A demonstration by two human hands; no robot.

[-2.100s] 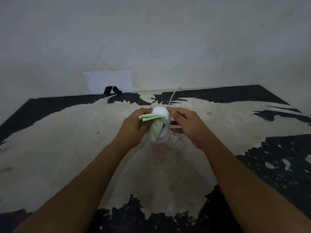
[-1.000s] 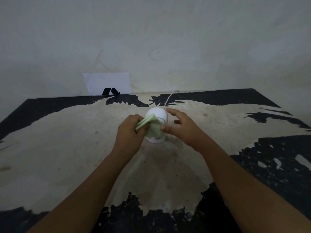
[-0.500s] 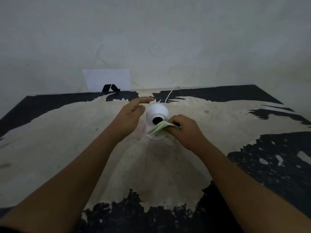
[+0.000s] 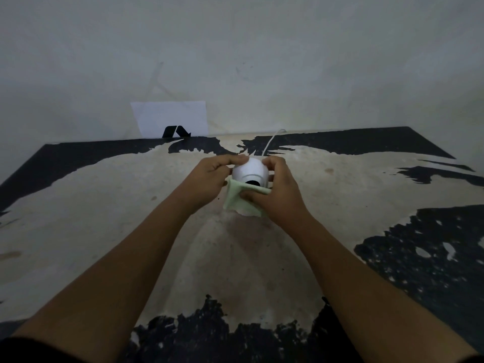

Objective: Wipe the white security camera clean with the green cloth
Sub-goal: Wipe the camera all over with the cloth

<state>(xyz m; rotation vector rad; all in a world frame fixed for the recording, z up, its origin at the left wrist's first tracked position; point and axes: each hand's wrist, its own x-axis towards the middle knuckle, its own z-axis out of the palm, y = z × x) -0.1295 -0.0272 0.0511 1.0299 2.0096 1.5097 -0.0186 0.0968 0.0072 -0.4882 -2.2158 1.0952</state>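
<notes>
— What was the setting?

— A pale wall [image 4: 262, 48] stood behind a worn table [image 4: 104, 205] — beige, with black patches at its edges. A white sheet [image 4: 170, 116] leaned against the wall at the back.

— And the camera?

— The camera [image 4: 250, 172] stood mid-table, its dark lens facing the person, a white cord [image 4: 272, 142] running back from it toward the wall.

— The hands?

— The left hand [image 4: 209, 179] cupped the dome's left side, fingers curled onto it. The right hand [image 4: 277, 192] closed around the right side — its thumb pressed the cloth [image 4: 235, 199] against the camera's front, just under the lens. The cloth hung down over the base to the table.
</notes>
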